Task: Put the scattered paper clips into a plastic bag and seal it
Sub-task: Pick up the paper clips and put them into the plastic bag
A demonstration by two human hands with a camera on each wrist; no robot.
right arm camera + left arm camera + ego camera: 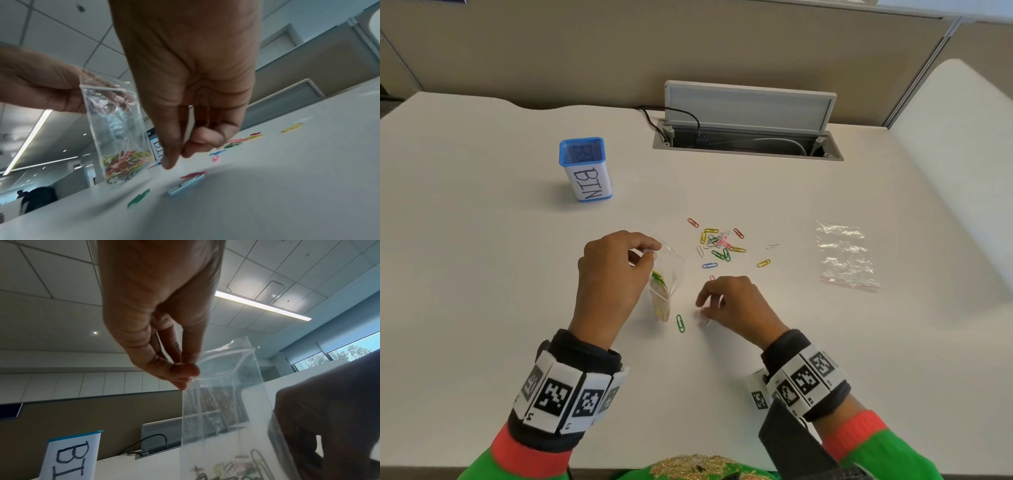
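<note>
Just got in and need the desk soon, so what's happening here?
A person is bagging paper clips. Their left hand pinches the top of a clear plastic bag, open and already holding some clips. The right hand reaches down to clips on the table; whether it grips one is unclear. A pile of clips still lies loose.

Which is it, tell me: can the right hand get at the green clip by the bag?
Probably yes: the green clip lies bare on the desk beside the right hand, nothing between them.
</note>
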